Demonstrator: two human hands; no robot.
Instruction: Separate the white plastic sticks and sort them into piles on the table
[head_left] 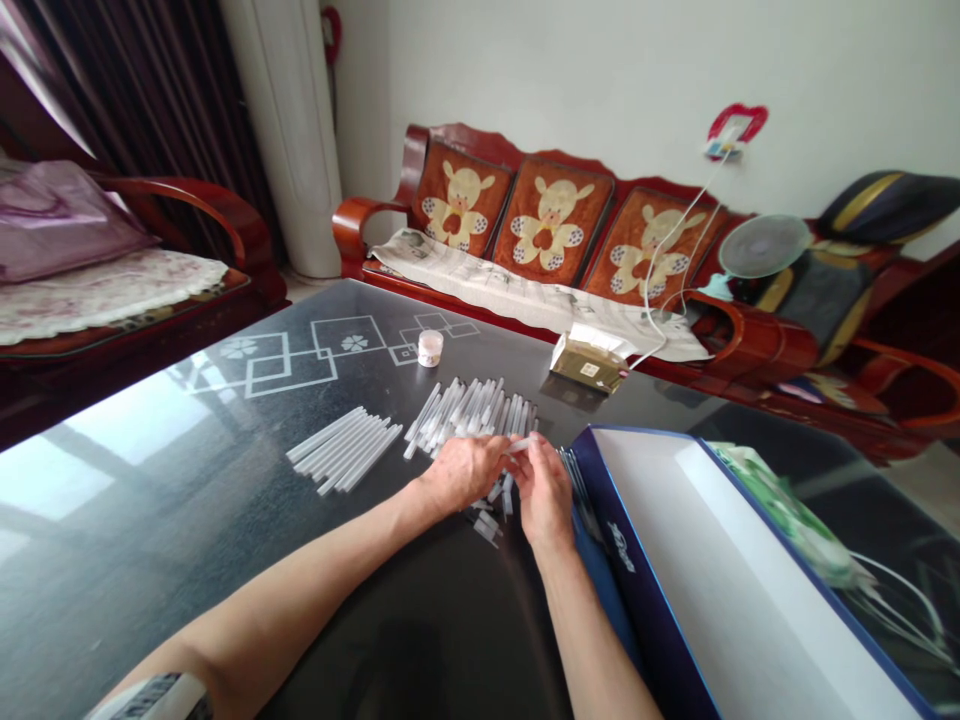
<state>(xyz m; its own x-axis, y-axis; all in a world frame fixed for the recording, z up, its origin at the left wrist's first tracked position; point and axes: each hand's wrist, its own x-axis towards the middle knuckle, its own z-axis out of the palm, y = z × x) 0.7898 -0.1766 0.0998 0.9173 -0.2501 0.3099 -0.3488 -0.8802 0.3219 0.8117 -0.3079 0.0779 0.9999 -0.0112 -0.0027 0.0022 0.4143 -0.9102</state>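
Over the dark tabletop (427, 600), my left hand (466, 470) and my right hand (544, 490) meet, fingers closed on a short visible length of a slim translucent white tube (519, 445). Its ends are partly covered by my fingers. Just beyond lies a loose pile of similar tubes (469, 405), partly hidden behind my hands. To the left, a flatter row of tubes (345, 450) lies side by side. Several small clear pieces (487, 525), perhaps caps, are scattered below my hands.
A blue-rimmed box (720, 560) with a white inside stands close to my right arm, dark thin rods (577, 485) beside it. Farther back are a small white jar (430, 348) and a tissue box (590, 362). A green-white packet (784, 510) and cables lie right.
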